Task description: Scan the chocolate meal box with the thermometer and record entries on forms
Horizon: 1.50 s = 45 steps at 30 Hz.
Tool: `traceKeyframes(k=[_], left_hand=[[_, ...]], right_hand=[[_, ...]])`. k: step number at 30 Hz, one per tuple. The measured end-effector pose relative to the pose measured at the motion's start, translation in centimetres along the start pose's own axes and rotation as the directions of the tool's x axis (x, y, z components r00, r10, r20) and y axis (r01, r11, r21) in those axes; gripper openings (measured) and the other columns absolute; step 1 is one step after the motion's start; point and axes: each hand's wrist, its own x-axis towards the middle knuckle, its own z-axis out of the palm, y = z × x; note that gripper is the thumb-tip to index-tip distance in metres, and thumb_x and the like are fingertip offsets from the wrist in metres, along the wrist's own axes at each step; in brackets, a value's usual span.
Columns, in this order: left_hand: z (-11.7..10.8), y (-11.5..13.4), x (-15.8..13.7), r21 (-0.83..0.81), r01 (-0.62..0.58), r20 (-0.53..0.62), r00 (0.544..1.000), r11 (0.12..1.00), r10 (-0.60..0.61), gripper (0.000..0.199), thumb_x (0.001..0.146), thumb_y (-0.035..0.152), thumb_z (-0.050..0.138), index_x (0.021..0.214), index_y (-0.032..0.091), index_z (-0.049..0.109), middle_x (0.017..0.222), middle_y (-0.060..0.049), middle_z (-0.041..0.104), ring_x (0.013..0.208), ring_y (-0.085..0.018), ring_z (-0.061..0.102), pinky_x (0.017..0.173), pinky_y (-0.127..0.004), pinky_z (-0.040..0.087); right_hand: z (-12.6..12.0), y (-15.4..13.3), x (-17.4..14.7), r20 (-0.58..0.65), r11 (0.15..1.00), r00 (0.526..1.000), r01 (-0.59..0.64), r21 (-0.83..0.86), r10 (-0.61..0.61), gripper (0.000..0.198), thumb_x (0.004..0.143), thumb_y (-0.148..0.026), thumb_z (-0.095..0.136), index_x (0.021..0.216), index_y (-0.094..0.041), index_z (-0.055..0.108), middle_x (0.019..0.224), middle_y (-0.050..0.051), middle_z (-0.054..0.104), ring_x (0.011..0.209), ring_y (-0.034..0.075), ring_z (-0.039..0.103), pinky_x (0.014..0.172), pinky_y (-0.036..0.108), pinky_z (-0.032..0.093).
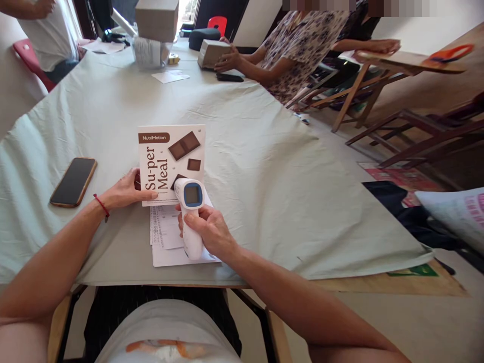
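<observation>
My left hand (pixel 130 190) grips the lower left edge of a white and brown NutriMotion Su-per Meal box (pixel 172 151), thumb across its front and fingers behind. The box stands tilted up, its printed face toward me. Wrapped around the handle of a white infrared thermometer (pixel 193 237) is my right hand (pixel 212 229). Its blue-framed screen faces me, and the head overlaps the box's lower right corner; whether they touch I cannot tell. Beneath both lie printed papers (pixel 166 256) on the cloth-covered table (pixel 264 201).
A phone (pixel 73 181) lies left of my left hand. At the far end are a cardboard box (pixel 157 20), a clear plastic tub (pixel 149 53) and a loose paper (pixel 170 76). A person at the far right holds another box (pixel 212 53), near a black phone (pixel 230 77).
</observation>
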Motion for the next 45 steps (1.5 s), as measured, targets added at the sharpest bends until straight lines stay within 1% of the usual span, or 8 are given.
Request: traceKeyframes(k=[7, 21, 27, 32, 36, 41, 43, 45], left_hand=[[-0.2, 0.2, 0.0, 0.006, 0.045, 0.030, 0.999, 0.999, -0.045, 0.071, 0.061, 0.044, 0.092, 0.120, 0.018, 0.060, 0.116, -0.012, 0.072, 0.109, -0.033, 0.068, 0.089, -0.049, 0.056], [0.0, 0.9, -0.2, -0.017, 0.096, 0.086, 0.992, 0.995, -0.094, 0.079, 0.063, 0.049, 0.089, 0.125, 0.016, 0.053, 0.130, -0.016, 0.067, 0.120, -0.037, 0.063, 0.096, -0.051, 0.053], [-0.1, 1.2, -0.3, 0.014, 0.091, 0.079, 0.993, 0.996, -0.091, 0.080, 0.064, 0.049, 0.089, 0.126, 0.016, 0.051, 0.130, -0.015, 0.067, 0.121, -0.036, 0.063, 0.098, -0.051, 0.054], [-0.4, 1.0, -0.1, 0.078, 0.111, 0.060, 0.992, 0.991, -0.116, 0.085, 0.064, 0.052, 0.088, 0.130, 0.015, 0.050, 0.134, -0.016, 0.064, 0.123, -0.037, 0.061, 0.101, -0.055, 0.052], [-0.8, 0.9, 0.0, 0.158, 0.101, 0.042, 0.993, 0.982, -0.109, 0.079, 0.066, 0.052, 0.086, 0.128, 0.017, 0.053, 0.133, -0.015, 0.066, 0.121, -0.037, 0.063, 0.100, -0.055, 0.054], [-0.6, 1.4, -0.1, 0.162, 0.067, 0.057, 0.995, 0.985, -0.078, 0.076, 0.067, 0.051, 0.085, 0.127, 0.017, 0.053, 0.130, -0.015, 0.068, 0.117, -0.037, 0.066, 0.093, -0.051, 0.058], [-0.5, 1.7, -0.1, 0.147, 0.068, 0.066, 0.995, 0.987, -0.078, 0.076, 0.066, 0.050, 0.085, 0.126, 0.016, 0.053, 0.130, -0.015, 0.068, 0.118, -0.037, 0.066, 0.093, -0.051, 0.059], [-0.4, 1.7, -0.1, 0.143, 0.068, 0.069, 0.994, 0.987, -0.079, 0.076, 0.066, 0.049, 0.086, 0.127, 0.016, 0.053, 0.129, -0.015, 0.068, 0.119, -0.037, 0.065, 0.096, -0.052, 0.058]], right_hand=[[0.0, -0.2, 0.1, -0.010, 1.000, 1.000, 0.006, 0.001, -0.006, 0.035, 0.065, -0.050, 0.076, 0.079, -0.021, 0.061, 0.062, -0.004, 0.051, 0.056, 0.011, 0.043, 0.052, 0.028, 0.033], [0.3, -1.2, -0.2, 0.010, 0.998, 0.998, 0.056, -0.026, -0.056, 0.034, 0.065, -0.048, 0.077, 0.078, -0.021, 0.062, 0.058, -0.005, 0.051, 0.053, 0.010, 0.041, 0.051, 0.027, 0.033], [-0.4, -1.7, -0.9, -0.018, 0.979, 0.979, 0.204, 0.023, -0.204, 0.041, 0.062, -0.054, 0.083, 0.076, -0.020, 0.064, 0.062, -0.003, 0.057, 0.055, 0.011, 0.046, 0.052, 0.028, 0.037], [-1.5, -2.4, -1.3, -0.120, 0.944, 0.936, 0.330, -0.032, -0.331, 0.045, 0.061, -0.059, 0.085, 0.073, -0.020, 0.065, 0.065, 0.000, 0.060, 0.058, 0.013, 0.051, 0.055, 0.030, 0.041], [-1.8, -2.7, -1.6, -0.128, 0.916, 0.907, 0.397, -0.060, -0.401, 0.047, 0.064, -0.062, 0.083, 0.075, -0.021, 0.064, 0.065, 0.000, 0.060, 0.058, 0.014, 0.052, 0.055, 0.031, 0.043], [-3.0, -3.7, -1.3, -0.154, 0.874, 0.865, 0.449, -0.186, -0.477, 0.043, 0.066, -0.059, 0.080, 0.079, -0.021, 0.064, 0.064, -0.001, 0.060, 0.056, 0.014, 0.052, 0.054, 0.031, 0.043], [-4.2, -4.8, -1.0, -0.178, 0.856, 0.863, 0.403, -0.322, -0.473, 0.036, 0.068, -0.053, 0.077, 0.079, -0.021, 0.064, 0.066, -0.001, 0.061, 0.059, 0.014, 0.053, 0.056, 0.030, 0.043], [-5.5, -6.0, -0.5, -0.192, 0.792, 0.878, 0.276, -0.545, -0.439, 0.030, 0.070, -0.049, 0.072, 0.074, -0.021, 0.062, 0.065, -0.001, 0.059, 0.060, 0.014, 0.051, 0.056, 0.030, 0.041]])
